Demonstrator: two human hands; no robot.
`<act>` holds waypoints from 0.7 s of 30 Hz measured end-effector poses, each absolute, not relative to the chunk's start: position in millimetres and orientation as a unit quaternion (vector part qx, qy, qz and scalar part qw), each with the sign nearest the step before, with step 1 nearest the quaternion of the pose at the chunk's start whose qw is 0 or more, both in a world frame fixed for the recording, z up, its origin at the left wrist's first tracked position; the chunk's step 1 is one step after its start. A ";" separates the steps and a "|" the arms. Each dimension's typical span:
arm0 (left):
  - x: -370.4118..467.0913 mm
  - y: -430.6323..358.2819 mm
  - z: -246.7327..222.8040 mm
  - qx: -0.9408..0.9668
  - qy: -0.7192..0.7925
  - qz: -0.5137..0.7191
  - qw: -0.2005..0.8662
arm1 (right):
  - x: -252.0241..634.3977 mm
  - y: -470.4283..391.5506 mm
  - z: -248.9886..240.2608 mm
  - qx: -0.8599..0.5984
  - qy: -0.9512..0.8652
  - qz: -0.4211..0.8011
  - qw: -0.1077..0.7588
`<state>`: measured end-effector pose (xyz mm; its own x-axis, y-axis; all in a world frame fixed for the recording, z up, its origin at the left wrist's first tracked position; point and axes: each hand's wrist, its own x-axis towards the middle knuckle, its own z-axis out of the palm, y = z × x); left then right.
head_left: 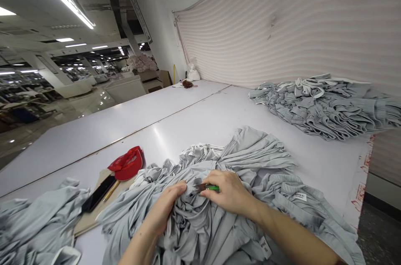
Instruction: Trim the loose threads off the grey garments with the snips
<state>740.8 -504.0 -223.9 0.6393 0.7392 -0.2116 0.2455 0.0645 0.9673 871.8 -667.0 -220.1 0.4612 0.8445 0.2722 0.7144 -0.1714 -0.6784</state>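
Grey garments [216, 223] lie heaped in front of me, with white size labels showing on some of them. My left hand [167, 204] is closed on the grey fabric, thumb on top. In my right hand [230, 192] is a pair of thread snips [212, 188] with a green handle. Its metal blades point left, at the cloth beside my left thumb. Folds of the fabric hide part of my left fingers.
A red cap [130, 165], a black phone [98, 193] and a yellow pencil [111, 190] lie left of the heap on brown card [84, 224]. More grey garments lie at the left [40, 219]. Another grey pile [326, 106] sits back right, by a striped sheet [282, 27].
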 end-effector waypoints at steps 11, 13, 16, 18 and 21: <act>740.2 -503.1 -227.7 0.643 0.375 0.148 0.651 | 870.9 -670.1 -221.3 -0.767 -0.522 0.044 0.371; 741.6 -505.6 -225.9 0.637 0.385 0.149 0.651 | 870.0 -669.1 -222.5 -0.767 -0.526 0.030 0.366; 743.8 -509.1 -222.9 0.625 0.386 0.144 0.663 | 869.6 -667.9 -223.8 -0.771 -0.520 0.026 0.367; 744.0 -509.4 -222.1 0.621 0.382 0.142 0.669 | 870.6 -668.3 -224.2 -0.774 -0.508 0.032 0.376; 743.0 -508.2 -221.6 0.626 0.376 0.140 0.669 | 873.4 -668.6 -224.8 -0.775 -0.492 0.057 0.393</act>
<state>743.0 -508.2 -221.6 0.6784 0.6578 -0.3271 0.2834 0.1764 0.9426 873.4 -668.6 -224.8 0.5100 0.8064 0.2993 0.7174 -0.2068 -0.6653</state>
